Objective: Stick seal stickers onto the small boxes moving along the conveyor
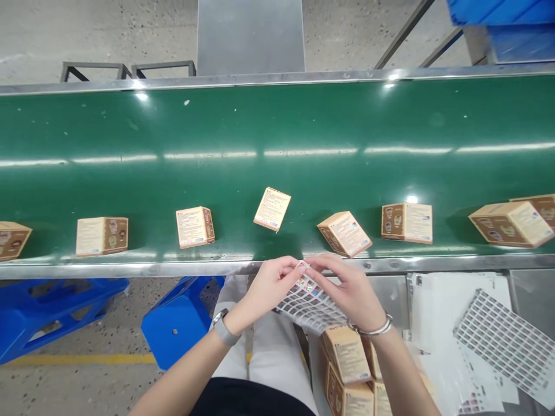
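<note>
A sheet of small stickers (310,306) bends between my two hands, just in front of the conveyor's near rail. My left hand (271,283) pinches its upper left edge, thumb against fingers. From the other side my right hand (349,289) closes thumb and fingers on the same top corner; whether a single sticker is between the fingertips cannot be made out. Beyond my hands, a small cream and brown carton (272,208) sits on the green belt, and another tilted carton (345,233) is to its right. Neither hand touches them.
More cartons (195,226) are spaced along the near side of the green conveyor belt (217,127). Stacked cartons (347,352) stand below my right forearm. Another sticker sheet (507,341) lies on white sheets at right. Blue stools (177,323) are at lower left.
</note>
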The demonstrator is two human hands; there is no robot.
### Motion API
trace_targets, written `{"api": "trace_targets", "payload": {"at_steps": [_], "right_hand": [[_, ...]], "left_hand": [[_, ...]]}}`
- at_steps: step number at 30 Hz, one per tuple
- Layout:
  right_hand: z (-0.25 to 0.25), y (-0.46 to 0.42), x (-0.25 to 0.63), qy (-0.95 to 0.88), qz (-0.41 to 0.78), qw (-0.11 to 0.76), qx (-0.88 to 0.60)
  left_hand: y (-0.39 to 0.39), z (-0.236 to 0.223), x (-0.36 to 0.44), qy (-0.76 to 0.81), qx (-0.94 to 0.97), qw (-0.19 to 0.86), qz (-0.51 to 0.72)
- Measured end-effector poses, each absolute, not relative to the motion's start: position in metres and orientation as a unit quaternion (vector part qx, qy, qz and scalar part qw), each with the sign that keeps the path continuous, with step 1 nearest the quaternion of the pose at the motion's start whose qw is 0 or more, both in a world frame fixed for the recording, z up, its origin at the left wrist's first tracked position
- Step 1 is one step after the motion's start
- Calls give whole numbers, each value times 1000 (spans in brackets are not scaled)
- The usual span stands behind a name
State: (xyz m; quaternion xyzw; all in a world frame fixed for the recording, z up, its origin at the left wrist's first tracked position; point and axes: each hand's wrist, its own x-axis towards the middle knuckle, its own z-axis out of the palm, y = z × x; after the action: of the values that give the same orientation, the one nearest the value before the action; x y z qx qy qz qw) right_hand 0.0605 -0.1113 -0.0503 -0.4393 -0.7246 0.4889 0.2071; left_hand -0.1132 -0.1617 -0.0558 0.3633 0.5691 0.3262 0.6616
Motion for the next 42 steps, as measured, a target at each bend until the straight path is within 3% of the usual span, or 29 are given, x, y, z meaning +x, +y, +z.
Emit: {"api": "trace_targets", "payload": {"at_steps": [5, 13, 17, 20, 25, 30, 42], "right_hand": [[-57, -115, 48, -753, 433, 230, -439], [-66, -119, 28, -844, 233, 266, -402], [-66, -121, 21, -798, 295, 312, -423], [-75, -110, 18, -657, 398, 361, -529], [-124, -74, 8, -319, 476, 473, -669], [-162, -59, -9, -266, 456, 516, -675], [-164, -53, -3, -277, 380, 529, -706]], "left_hand": [[-169, -50, -124, 534, 325, 711, 321], [-163, -47, -129, 595, 369, 652, 292], [-156, -56, -134, 615, 373, 643, 264], [-148, -64, -144, 620, 403, 632, 232], [-123, -77, -156, 581, 624, 477, 211], [-99, -96, -151, 437, 806, 382, 115], [-84, -101, -125, 414, 834, 361, 44]]}}
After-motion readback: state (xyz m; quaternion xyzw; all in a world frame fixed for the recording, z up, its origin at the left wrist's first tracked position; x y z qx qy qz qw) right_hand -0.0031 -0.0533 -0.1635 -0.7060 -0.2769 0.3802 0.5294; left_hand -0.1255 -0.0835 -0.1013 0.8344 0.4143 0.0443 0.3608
